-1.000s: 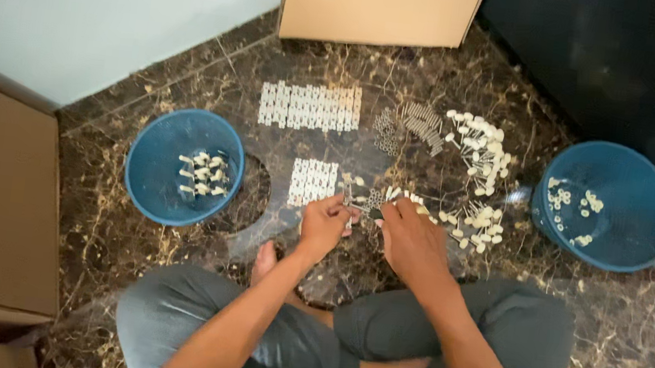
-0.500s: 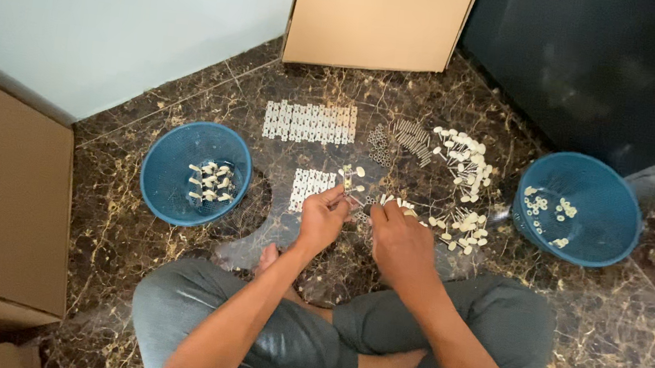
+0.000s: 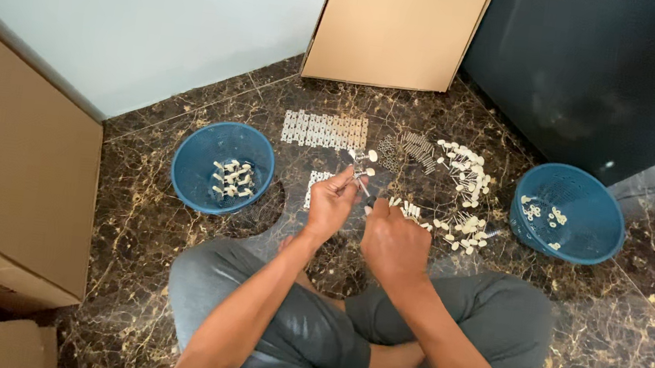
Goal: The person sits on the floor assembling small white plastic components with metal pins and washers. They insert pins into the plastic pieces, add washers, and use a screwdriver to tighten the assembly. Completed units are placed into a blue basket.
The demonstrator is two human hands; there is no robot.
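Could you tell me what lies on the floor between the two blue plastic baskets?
In the head view, between the left blue basket and the right blue basket lie flat white part strips, small metal springs and scattered white pegs.

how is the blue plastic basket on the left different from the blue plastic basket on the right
The left blue plastic basket sits near the pale wall and the cardboard box; the right blue plastic basket sits by the dark cabinet. The left one's small white parts are bunched in the middle; the right one's are fewer and scattered. Both are round, blue and upright on the dark marble floor.
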